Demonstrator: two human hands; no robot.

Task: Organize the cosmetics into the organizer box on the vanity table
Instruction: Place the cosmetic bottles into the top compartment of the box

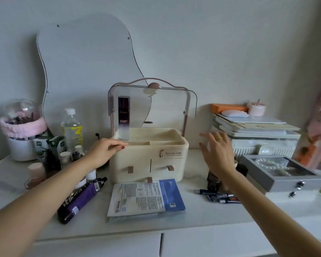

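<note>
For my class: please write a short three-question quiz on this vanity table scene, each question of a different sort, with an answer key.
1. True or false: the organizer box has its clear lid raised.
2. Which item already stands upright in the box's top tray? A) the tall purple bottle B) the water bottle C) the sheet mask packet
3. Fill in: the left hand touches the box's front-left ____, while the right hand hovers open beside the box.

Key: 1 true; 2 A; 3 rim.
</note>
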